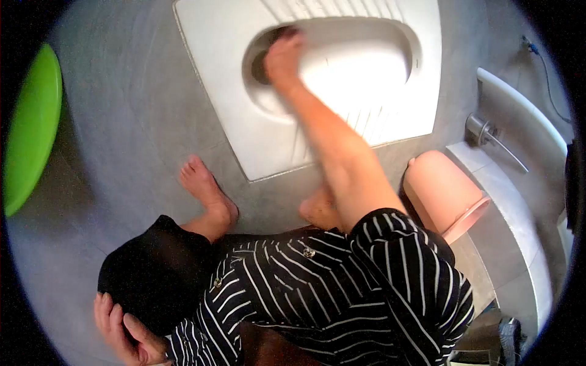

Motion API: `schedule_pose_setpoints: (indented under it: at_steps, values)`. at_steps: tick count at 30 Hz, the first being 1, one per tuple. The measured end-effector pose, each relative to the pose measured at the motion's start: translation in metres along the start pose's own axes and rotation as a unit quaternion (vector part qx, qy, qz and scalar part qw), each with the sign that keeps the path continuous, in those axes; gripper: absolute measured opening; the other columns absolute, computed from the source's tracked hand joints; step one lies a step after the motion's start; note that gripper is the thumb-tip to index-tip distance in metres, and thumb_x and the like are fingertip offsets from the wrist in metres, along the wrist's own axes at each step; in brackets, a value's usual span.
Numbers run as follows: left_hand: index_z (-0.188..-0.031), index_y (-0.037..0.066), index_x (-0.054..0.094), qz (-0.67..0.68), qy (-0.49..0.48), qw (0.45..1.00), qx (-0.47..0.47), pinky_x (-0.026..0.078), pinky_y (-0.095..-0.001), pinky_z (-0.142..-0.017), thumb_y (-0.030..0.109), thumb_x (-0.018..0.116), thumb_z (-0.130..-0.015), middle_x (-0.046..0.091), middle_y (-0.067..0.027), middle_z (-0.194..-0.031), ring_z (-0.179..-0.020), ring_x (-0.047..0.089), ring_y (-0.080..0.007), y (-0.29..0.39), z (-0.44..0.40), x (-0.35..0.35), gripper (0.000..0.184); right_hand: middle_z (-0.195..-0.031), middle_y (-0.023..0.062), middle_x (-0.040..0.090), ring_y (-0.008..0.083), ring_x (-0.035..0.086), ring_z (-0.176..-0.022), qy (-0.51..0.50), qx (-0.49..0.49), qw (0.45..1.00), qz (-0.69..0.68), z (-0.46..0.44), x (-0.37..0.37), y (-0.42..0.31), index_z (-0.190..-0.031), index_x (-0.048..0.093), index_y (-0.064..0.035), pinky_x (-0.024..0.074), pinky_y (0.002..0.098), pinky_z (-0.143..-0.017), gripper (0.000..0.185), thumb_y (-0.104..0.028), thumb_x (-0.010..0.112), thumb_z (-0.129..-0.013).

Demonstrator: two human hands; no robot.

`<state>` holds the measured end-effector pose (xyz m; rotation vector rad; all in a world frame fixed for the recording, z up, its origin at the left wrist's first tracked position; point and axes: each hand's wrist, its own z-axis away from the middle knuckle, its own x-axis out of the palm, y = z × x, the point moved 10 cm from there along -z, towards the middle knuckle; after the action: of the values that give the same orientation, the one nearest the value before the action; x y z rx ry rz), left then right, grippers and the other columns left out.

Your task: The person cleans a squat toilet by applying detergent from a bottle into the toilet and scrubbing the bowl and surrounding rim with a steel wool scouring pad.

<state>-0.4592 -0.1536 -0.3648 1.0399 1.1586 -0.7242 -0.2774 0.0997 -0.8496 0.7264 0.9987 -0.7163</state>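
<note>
My right hand (284, 61) reaches into the bowl of a white squat toilet (226, 67), beside the dark drain opening (259, 66) at its left end. Its fingers look closed and somewhat blurred. A dark patch shows at the fingertips, but whether it is a held object or part of the bowl's shadow I cannot make out. My left hand (122, 332) rests on my knee, over black cloth (155, 262), with its fingers stretched out and nothing held. Both of my bare feet are on the grey floor in front of the toilet.
A bright green basin (33, 131) stands at the far left. To the right, a pink bucket (442, 192) lies on its side near a tiled ledge (513, 244). Past it are a metal holder with a rod (482, 129) and a thin hose (549, 82).
</note>
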Motion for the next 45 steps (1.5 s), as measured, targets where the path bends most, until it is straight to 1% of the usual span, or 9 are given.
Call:
schedule_pose_setpoints:
  at_steps: [2, 8, 17, 19, 21, 28, 31, 35, 45]
  values:
    - [-0.092, -0.01, 0.065, -0.001, 0.051, 0.998, 0.027, 0.047, -0.0419, -0.086, 0.005, 0.057, -0.088, 0.064, -0.0262, -0.098, -0.091, 0.062, -0.0357, 0.014, -0.01, -0.005, 0.017, -0.109, 0.0273, 0.058, 0.0423, 0.048, -0.113, 0.289, 0.163, 0.719, -0.61, 0.018, -0.001, -0.006, -0.11, 0.057, 0.007, 0.0391, 0.0409, -0.099, 0.034, -0.013, 0.051, -0.083]
    - [-0.088, -0.01, 0.066, -0.005, 0.101, 0.994, 0.031, 0.049, -0.0406, -0.081, 0.006, 0.059, -0.086, 0.065, -0.0269, -0.093, -0.084, 0.063, -0.0354, 0.026, -0.029, 0.003, 0.017, -0.1, 0.0284, 0.054, 0.0442, 0.055, -0.095, 0.026, -0.108, 0.773, -0.625, 0.039, 0.01, -0.034, -0.101, 0.056, 0.001, 0.0463, 0.0493, -0.084, 0.028, -0.012, 0.058, -0.077]
    - [-0.112, -0.007, 0.057, -0.028, -0.035, 0.998, -0.041, 0.037, -0.0422, -0.104, 0.002, 0.048, -0.095, 0.055, -0.0241, -0.125, -0.118, 0.052, -0.0353, -0.011, 0.007, 0.004, 0.021, -0.114, 0.0271, 0.046, 0.0363, 0.052, -0.1, 0.069, 0.001, 0.952, -0.298, 0.023, 0.029, 0.012, -0.107, 0.054, -0.001, 0.0471, 0.042, -0.088, 0.027, -0.006, 0.057, -0.081]
    - [-0.113, -0.007, 0.057, -0.041, -0.04, 0.997, -0.054, 0.036, -0.0418, -0.104, 0.004, 0.047, -0.096, 0.055, -0.0237, -0.126, -0.118, 0.051, -0.0346, -0.008, 0.004, 0.005, 0.022, -0.113, 0.0261, 0.046, 0.0377, 0.051, -0.098, 0.238, 0.095, 0.902, -0.347, 0.042, -0.004, 0.05, -0.108, 0.051, 0.0011, 0.0448, 0.042, -0.087, 0.027, -0.006, 0.055, -0.082]
    - [-0.113, -0.007, 0.057, -0.038, -0.03, 0.997, -0.056, 0.036, -0.0417, -0.104, 0.004, 0.046, -0.097, 0.055, -0.0234, -0.126, -0.118, 0.051, -0.0343, -0.01, 0.009, 0.002, 0.023, -0.113, 0.0241, 0.045, 0.0388, 0.049, -0.098, 0.267, 0.365, 0.709, -0.542, 0.06, 0.006, 0.128, -0.108, 0.047, 0.0031, 0.0419, 0.0435, -0.087, 0.026, -0.008, 0.052, -0.085]
    - [-0.083, -0.011, 0.067, -0.023, 0.091, 0.995, 0.023, 0.051, -0.0393, -0.075, 0.009, 0.061, -0.084, 0.066, -0.0282, -0.087, -0.077, 0.065, -0.0347, 0.025, -0.016, 0.003, 0.02, -0.116, 0.032, 0.047, 0.0459, 0.05, -0.103, 0.153, 0.15, 0.792, -0.572, 0.008, 0.023, -0.009, -0.109, 0.048, 0.0069, 0.0406, 0.0504, -0.091, 0.032, -0.018, 0.047, -0.089]
    - [-0.113, -0.008, 0.057, -0.026, -0.007, 0.997, -0.076, 0.036, -0.0407, -0.104, 0.006, 0.047, -0.096, 0.055, -0.0221, -0.127, -0.118, 0.051, -0.0319, -0.012, 0.01, 0.009, 0.024, -0.103, 0.0306, 0.052, 0.045, 0.052, -0.094, 0.061, 0.021, 0.816, -0.575, 0.039, 0.034, -0.029, -0.095, 0.055, 0.0068, 0.0447, 0.0491, -0.083, 0.023, -0.013, 0.052, -0.083]
    - [-0.111, -0.008, 0.058, -0.011, 0.003, 0.996, -0.086, 0.037, -0.0393, -0.103, 0.007, 0.049, -0.096, 0.057, -0.0214, -0.124, -0.116, 0.053, -0.0303, -0.023, 0.006, 0.01, 0.023, -0.094, 0.0298, 0.054, 0.0438, 0.054, -0.091, -0.054, -0.087, 0.82, -0.563, 0.035, 0.041, -0.047, -0.081, 0.058, 0.007, 0.0456, 0.0484, -0.08, 0.023, -0.016, 0.059, -0.078]
    - [-0.105, -0.008, 0.06, 0.003, 0.069, 0.988, -0.138, 0.038, -0.0425, -0.102, 0.004, 0.049, -0.093, 0.059, -0.02, -0.119, -0.114, 0.054, -0.0322, -0.015, 0.008, 0.014, 0.021, -0.103, 0.0238, 0.046, 0.0406, 0.048, -0.09, 0.338, 0.382, 0.595, -0.621, 0.024, 0.017, 0.097, -0.095, 0.044, 0.004, 0.0407, 0.048, -0.081, 0.022, -0.002, 0.054, -0.076]
